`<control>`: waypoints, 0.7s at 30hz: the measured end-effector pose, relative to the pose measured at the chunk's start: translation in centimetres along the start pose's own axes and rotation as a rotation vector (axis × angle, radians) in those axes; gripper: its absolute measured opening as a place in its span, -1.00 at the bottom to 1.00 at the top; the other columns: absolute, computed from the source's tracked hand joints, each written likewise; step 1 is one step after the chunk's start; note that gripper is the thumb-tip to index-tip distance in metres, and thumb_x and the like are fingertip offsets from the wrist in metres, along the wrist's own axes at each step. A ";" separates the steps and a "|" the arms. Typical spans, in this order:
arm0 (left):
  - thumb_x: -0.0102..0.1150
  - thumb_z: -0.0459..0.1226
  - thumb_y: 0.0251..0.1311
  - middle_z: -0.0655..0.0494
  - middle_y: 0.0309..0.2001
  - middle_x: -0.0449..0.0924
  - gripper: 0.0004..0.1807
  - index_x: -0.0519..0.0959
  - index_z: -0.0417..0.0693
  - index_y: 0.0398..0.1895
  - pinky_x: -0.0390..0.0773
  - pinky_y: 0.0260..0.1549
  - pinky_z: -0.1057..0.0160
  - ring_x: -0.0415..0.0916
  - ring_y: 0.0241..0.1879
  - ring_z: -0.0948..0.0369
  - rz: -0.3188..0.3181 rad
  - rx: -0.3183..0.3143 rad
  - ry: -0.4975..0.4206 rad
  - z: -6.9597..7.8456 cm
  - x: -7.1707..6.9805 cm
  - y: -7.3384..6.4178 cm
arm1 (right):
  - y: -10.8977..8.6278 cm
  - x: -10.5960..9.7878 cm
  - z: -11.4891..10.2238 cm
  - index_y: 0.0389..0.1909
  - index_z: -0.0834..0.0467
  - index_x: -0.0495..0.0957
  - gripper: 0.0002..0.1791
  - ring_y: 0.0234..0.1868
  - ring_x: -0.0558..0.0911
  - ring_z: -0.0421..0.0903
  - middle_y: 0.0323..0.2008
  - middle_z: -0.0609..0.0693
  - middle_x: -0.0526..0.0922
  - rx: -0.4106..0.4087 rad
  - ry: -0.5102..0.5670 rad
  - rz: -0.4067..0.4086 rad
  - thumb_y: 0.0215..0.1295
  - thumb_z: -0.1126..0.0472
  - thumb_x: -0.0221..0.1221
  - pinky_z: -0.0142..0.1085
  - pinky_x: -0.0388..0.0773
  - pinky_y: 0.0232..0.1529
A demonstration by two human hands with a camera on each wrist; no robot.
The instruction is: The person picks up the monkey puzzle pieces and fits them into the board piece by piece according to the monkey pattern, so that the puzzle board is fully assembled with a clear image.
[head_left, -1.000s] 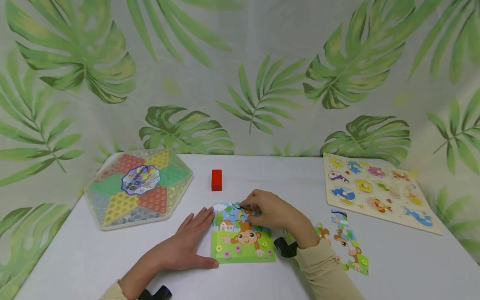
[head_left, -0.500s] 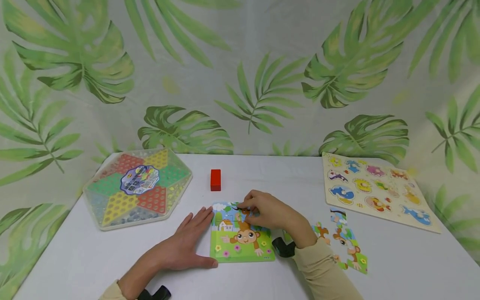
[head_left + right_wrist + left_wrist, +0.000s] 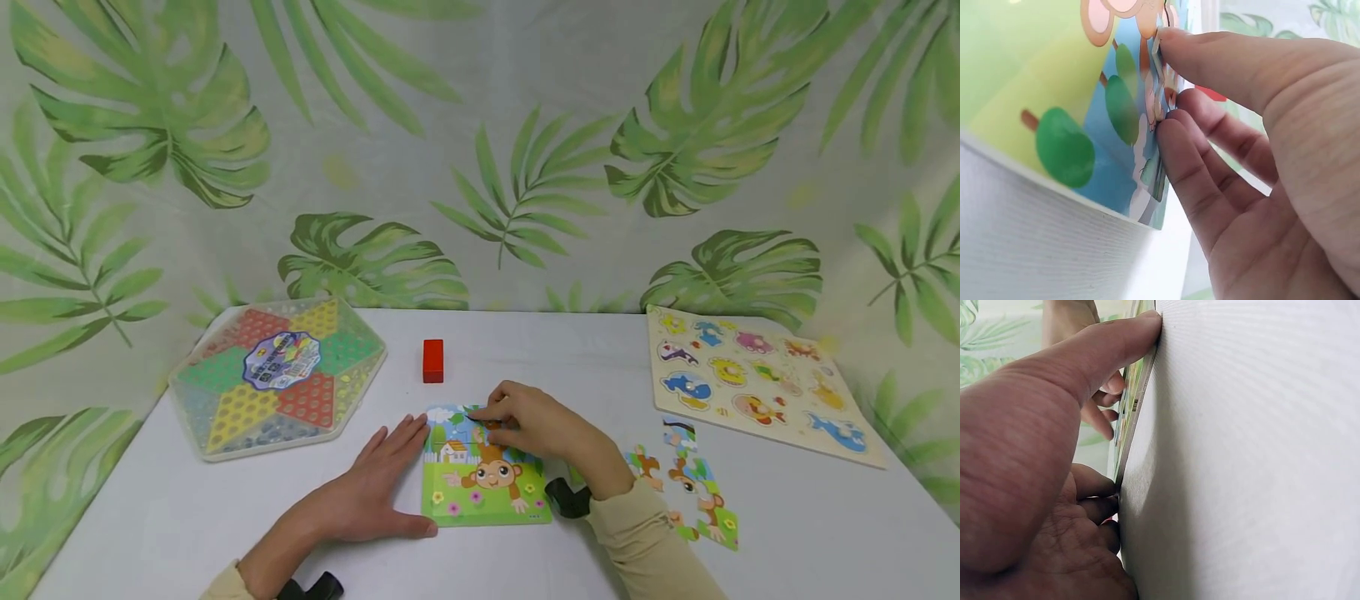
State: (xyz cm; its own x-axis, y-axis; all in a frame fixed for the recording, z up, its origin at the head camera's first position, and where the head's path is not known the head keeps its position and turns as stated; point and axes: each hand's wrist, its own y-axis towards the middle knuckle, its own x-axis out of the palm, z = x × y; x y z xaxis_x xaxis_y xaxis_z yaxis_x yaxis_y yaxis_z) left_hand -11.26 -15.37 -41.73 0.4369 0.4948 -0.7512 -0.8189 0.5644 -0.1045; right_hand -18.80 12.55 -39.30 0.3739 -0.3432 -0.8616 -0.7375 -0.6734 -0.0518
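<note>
Pinching a puzzle piece (image 3: 1160, 94) between thumb and fingertips, my right hand (image 3: 531, 423) is at the upper part of the puzzle board (image 3: 487, 510). From my right wrist the piece's edge shows a little raised above the printed picture; I can't tell whether any of it is seated. The board lies flat on the white table (image 3: 585, 354) in front of me, showing a monkey, a house and flowers. My left hand (image 3: 371, 497) grips nothing: it rests on the table with thumb and fingers spread, their tips at the board's left edge. To the right of the board, partly hidden by my right sleeve (image 3: 652, 542), lie several loose pieces (image 3: 708, 500), some of them joined or touching. Beyond the board stands a small red block (image 3: 432, 361), well apart from my fingers. Farther left is a six-sided game board (image 3: 243, 404) with red, yellow and green patches, and off to the far right a pale animal board (image 3: 712, 406) lies at a slant. Behind everything hangs a leaf-printed cloth (image 3: 517, 196)
</note>
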 end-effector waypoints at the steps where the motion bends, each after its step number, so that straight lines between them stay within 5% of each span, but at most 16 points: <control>1: 0.48 0.24 0.02 -0.08 0.68 -0.12 0.33 -0.01 -0.30 0.64 -0.24 0.58 -0.25 -0.25 0.66 -0.07 0.000 0.002 0.002 0.0 0.0 0.0 | 0.0 0.0 0.0 0.25 0.11 0.65 -0.58 -0.10 0.63 -0.13 -0.05 -0.01 0.57 0.000 -0.002 -0.002 0.39 0.24 0.32 -0.34 0.62 -0.04; 21: 0.49 0.23 0.01 -0.09 0.68 -0.13 0.33 -0.01 -0.28 0.64 -0.27 0.57 -0.27 -0.29 0.67 -0.08 -0.014 -0.008 -0.027 0.1 -0.2 0.1 | -0.2 0.1 -0.2 0.23 0.12 0.67 -0.60 -0.10 0.64 -0.09 -0.05 0.01 0.59 -0.001 -0.007 0.012 0.39 0.25 0.31 -0.32 0.61 -0.04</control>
State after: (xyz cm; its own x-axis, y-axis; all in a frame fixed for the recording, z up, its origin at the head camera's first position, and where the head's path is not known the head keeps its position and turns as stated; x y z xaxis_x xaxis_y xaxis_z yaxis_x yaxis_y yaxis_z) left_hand -11.39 -15.31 -41.53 0.4578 0.5045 -0.7321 -0.8157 0.5658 -0.1202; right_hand -18.53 12.50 -39.26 0.3612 -0.3464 -0.8658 -0.7411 -0.6702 -0.0411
